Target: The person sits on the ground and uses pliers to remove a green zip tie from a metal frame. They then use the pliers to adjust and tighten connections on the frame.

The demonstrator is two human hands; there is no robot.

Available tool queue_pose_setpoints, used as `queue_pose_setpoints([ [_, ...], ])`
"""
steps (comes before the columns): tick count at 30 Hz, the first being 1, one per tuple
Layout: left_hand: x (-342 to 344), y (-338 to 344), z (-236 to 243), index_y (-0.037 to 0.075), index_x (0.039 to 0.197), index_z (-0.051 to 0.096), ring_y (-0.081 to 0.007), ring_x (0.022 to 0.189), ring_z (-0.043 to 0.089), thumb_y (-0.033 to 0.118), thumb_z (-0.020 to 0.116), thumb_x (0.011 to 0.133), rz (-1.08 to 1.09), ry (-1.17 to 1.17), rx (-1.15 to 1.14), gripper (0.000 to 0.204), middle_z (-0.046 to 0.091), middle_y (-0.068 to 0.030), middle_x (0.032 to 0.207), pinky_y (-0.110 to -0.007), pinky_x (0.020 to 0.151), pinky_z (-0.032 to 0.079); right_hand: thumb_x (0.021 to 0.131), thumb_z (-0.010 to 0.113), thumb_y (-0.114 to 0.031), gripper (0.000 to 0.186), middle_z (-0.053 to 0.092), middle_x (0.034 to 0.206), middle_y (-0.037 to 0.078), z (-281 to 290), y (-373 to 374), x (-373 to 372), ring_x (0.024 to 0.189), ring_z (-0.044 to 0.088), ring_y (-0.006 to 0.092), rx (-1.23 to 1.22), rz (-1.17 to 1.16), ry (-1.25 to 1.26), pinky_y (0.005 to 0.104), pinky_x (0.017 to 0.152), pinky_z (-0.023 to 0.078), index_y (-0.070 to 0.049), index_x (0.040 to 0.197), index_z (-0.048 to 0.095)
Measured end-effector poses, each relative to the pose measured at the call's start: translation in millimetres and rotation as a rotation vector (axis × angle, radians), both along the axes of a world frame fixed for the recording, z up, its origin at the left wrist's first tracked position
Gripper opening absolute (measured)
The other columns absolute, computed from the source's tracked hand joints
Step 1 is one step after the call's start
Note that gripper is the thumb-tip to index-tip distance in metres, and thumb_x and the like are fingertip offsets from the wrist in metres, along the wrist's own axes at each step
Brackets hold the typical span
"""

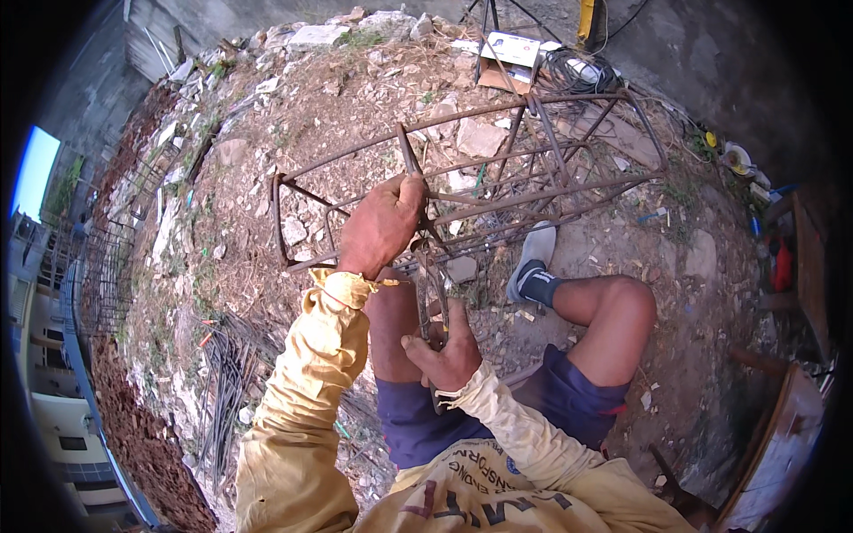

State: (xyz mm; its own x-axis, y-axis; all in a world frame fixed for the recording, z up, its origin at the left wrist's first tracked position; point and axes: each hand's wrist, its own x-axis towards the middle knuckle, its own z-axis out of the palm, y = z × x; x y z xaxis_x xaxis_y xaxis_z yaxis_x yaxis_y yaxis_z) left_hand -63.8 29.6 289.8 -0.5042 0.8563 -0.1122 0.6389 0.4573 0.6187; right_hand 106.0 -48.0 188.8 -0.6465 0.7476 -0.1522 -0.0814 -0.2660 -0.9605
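Note:
My left hand (384,224) is closed on a rusty steel rod of a welded or tied rebar cage (471,213), near the middle of its frame. My right hand (449,355) is closed round the handles of a metal tool, apparently pliers (434,298), held below my left hand between my bare legs. The tool's head reaches up toward the bars under my left hand, where the exact contact is hidden. The cage lies crosswise in front of me, with several long bars and cross pieces.
Rubble (482,138) covers the ground. A white box (509,49) and coiled cable (577,73) are at the back wall (675,62). Loose rods (222,391) lie left, mesh (98,275) beyond. A wooden structure (804,266) and red object (780,265) stand right.

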Motion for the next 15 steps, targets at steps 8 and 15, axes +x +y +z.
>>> queue_pose_setpoints([
  [8,-11,0,-3,-0.002,0.094,0.049,-0.0412,0.078,0.059,0.031,0.034,0.097,-0.276,-0.004,-0.003,0.036,0.061,-0.0233,0.083,-0.045,0.073,0.046,0.081,0.069,-0.017,0.048,0.06,0.075,0.011,5,10,17,0.057,0.061,0.0191,0.186,-0.012,-0.072,0.0349,0.056,0.05,0.001,0.115,0.041],
  [15,-14,1,11,0.003,0.105,0.05,-0.0334,0.076,0.065,0.016,0.049,0.094,-0.255,-0.09,-0.218,0.017,0.064,-0.0179,0.083,-0.042,0.068,0.051,0.083,0.064,-0.023,0.062,0.063,0.09,0.024,9,3,18,0.074,0.064,0.0388,0.518,-0.113,-0.319,0.0434,0.067,0.051,0.004,0.132,0.037],
])
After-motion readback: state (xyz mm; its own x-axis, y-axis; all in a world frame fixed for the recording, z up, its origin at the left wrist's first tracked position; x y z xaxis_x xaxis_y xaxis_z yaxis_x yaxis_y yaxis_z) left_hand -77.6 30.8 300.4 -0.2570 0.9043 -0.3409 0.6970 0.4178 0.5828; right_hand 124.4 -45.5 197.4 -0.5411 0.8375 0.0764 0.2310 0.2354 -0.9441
